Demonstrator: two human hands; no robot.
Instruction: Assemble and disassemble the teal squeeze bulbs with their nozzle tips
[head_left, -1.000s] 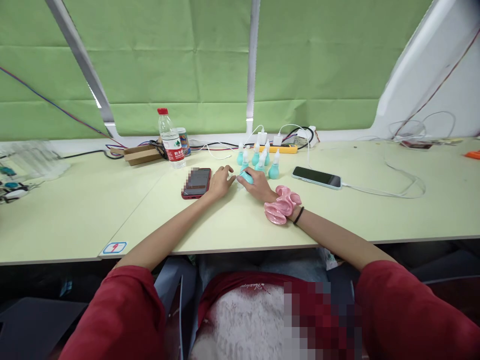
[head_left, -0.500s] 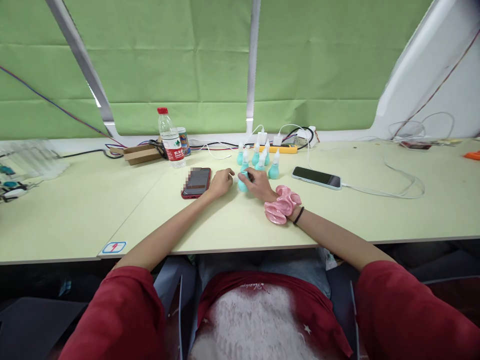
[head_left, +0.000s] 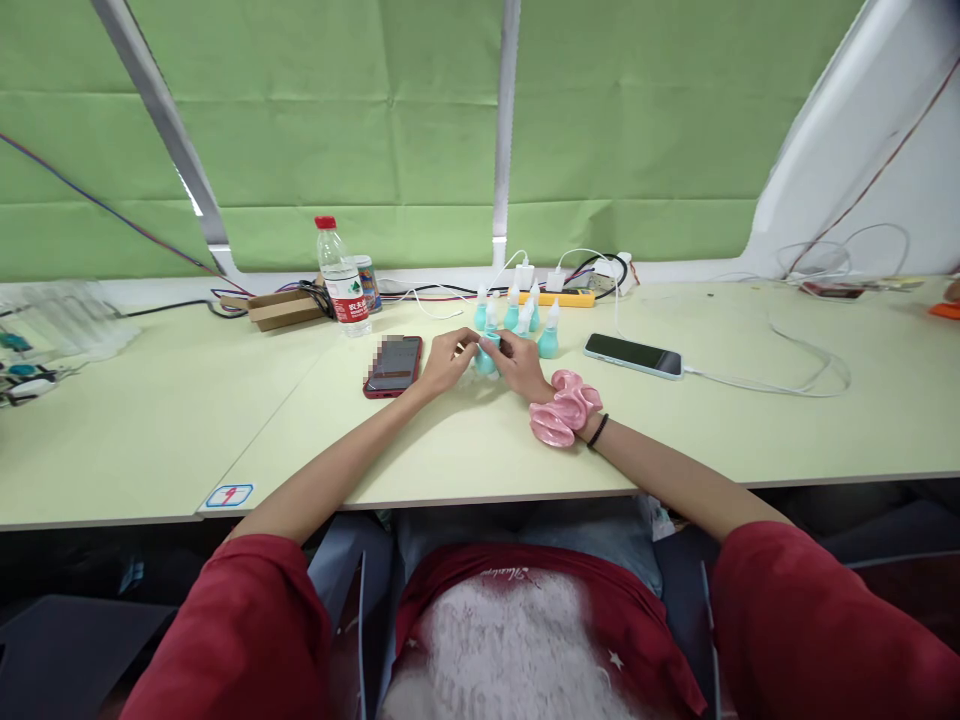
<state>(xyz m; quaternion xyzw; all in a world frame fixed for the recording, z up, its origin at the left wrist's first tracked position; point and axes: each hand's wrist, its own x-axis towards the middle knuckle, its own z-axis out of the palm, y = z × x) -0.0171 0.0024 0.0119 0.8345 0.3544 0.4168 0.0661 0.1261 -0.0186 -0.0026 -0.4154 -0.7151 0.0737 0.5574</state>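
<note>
Between my hands, low over the table, is a teal squeeze bulb (head_left: 486, 362). My right hand (head_left: 523, 364) grips it from the right, fingers curled round its upper part. The fingertips of my left hand (head_left: 448, 362) are pinched at its upper left side, by the rim. No clear nozzle shows on this bulb, though fingers partly cover its top. Just behind stand several teal bulb syringes with clear pointed nozzles, one of them a bulb syringe (head_left: 548, 342) to the right of the group. A pink scrunchie (head_left: 564, 408) circles my right wrist.
Left of my hands lies a red-cased phone (head_left: 395, 367); a second phone (head_left: 634, 355), on a white cable, lies right. A water bottle (head_left: 346, 285), a can (head_left: 367, 282) and an open cardboard box (head_left: 283, 309) stand behind. Cables and a yellow power strip (head_left: 574, 298) run along the back.
My left hand has moved right and its fingers have closed in at the bulb's rim. The right hand keeps its hold. At the far right edge, something skin-coloured has appeared by the orange object.
</note>
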